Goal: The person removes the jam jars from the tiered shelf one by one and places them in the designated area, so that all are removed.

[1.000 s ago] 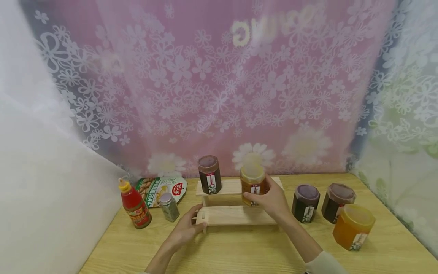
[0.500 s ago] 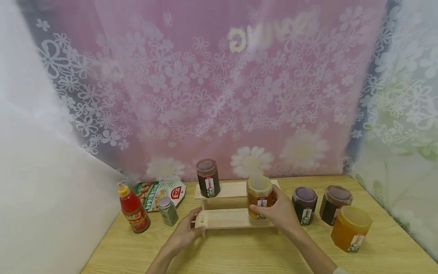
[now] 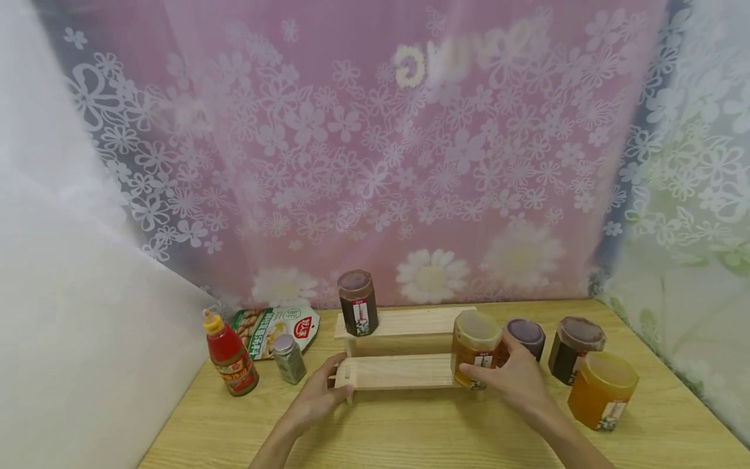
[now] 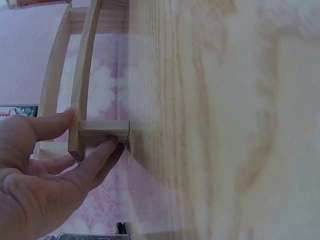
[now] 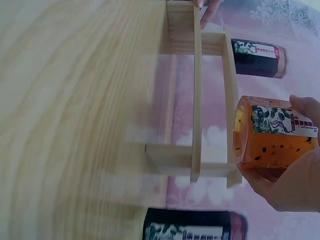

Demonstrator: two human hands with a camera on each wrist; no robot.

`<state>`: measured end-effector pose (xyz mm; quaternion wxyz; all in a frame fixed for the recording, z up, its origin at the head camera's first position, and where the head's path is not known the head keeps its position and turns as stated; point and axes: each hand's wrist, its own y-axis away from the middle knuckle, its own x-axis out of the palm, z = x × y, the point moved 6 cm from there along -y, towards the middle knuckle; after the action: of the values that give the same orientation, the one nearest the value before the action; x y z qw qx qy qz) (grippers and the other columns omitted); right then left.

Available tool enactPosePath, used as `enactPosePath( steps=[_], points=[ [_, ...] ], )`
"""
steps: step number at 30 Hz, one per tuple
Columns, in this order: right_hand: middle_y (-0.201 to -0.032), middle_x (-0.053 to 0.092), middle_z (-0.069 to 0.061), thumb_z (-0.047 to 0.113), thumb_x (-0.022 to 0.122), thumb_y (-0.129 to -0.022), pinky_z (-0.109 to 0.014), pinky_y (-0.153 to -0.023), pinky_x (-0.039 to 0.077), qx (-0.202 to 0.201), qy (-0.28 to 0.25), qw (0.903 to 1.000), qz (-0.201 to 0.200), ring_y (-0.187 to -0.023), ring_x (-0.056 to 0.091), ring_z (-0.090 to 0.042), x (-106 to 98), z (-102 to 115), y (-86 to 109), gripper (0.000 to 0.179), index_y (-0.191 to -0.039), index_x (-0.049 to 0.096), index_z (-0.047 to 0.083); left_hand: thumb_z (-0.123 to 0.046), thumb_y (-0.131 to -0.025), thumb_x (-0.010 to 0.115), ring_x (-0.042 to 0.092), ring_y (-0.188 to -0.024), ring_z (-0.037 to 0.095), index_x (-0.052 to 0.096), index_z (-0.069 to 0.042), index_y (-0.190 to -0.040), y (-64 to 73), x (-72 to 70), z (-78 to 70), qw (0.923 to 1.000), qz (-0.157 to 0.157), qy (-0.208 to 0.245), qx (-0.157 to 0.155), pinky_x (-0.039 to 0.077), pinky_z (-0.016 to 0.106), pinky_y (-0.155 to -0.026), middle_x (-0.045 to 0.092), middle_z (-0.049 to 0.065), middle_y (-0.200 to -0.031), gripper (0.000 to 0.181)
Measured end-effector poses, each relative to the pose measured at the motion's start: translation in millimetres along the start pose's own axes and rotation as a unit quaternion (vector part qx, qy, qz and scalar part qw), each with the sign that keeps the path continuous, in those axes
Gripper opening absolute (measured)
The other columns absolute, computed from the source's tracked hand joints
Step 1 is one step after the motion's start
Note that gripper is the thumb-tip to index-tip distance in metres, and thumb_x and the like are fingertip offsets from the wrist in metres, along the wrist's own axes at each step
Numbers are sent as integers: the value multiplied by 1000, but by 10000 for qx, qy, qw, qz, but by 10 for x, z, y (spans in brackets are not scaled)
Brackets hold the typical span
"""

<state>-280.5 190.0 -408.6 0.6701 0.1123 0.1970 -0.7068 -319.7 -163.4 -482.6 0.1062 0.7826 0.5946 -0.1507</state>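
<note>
Amber jar [image 3: 476, 345] held roughly upright by the right end of the wooden rack [image 3: 398, 372], sides pinched by the right hand [image 3: 518, 378] so the base is left free, rack's left end gripped by the left hand [image 3: 318, 393], presumably against shifting.

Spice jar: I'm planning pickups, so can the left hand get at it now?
Probably yes: nothing stands between the left hand and the spice jar, though that hand must first release the shelf.
</note>
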Motion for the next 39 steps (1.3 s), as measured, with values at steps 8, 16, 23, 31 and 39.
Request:
enactPosePath(
  steps=[8, 16, 23, 31, 39],
  points=[
    [-146, 52, -26, 37, 84, -90, -52, -95, 52, 578, 63, 9981, 190, -126, 56, -41, -229, -236, 84, 94, -159, 30, 2, -6, -99, 69, 57, -126, 46, 32, 3, -159, 4, -4, -17, 10000, -19, -76, -48, 53, 50, -95, 48, 36, -144, 71],
    [-144, 52, -29, 43, 84, -88, -53, -93, 53, 904, 415, 9949, 166, -124, 57, -44, -443, -476, 164, 101, -159, 26, 0, -7, -100, 68, 56, -127, 46, 31, 2, -160, 14, 2, -10, 9999, 18, 10, -116, 54, 50, -95, 47, 36, -146, 71],
    [-141, 54, -29, 42, 83, -89, -48, -88, 56, 985, 552, 9935, 124, -118, 62, -40, -585, -670, 198, 97, -155, 27, -3, -6, -100, 68, 57, -126, 46, 31, 3, -159, 10, -2, -12, 10000, 18, -2, -45, 54, 50, -95, 47, 36, -145, 71],
    [-146, 47, -35, 36, 81, -93, -44, -88, 57, 1214, 212, 9918, 335, -121, 61, -41, -627, -870, 244, 100, -157, 18, -9, -6, -100, 68, 57, -126, 47, 30, 3, -160, 15, 3, 4, 9999, 57, 17, -115, 54, 50, -95, 47, 36, -146, 71],
    [-144, 46, -36, 30, 82, -93, -42, -87, 57, 1085, 220, 9931, 390, -120, 60, -40, -661, -988, 210, 101, -156, 15, -10, -8, -100, 68, 55, -129, 49, 31, 2, -160, 1, -10, 0, 9999, 55, 5, -119, 53, 51, -97, 45, 35, -148, 71]
  ],
)
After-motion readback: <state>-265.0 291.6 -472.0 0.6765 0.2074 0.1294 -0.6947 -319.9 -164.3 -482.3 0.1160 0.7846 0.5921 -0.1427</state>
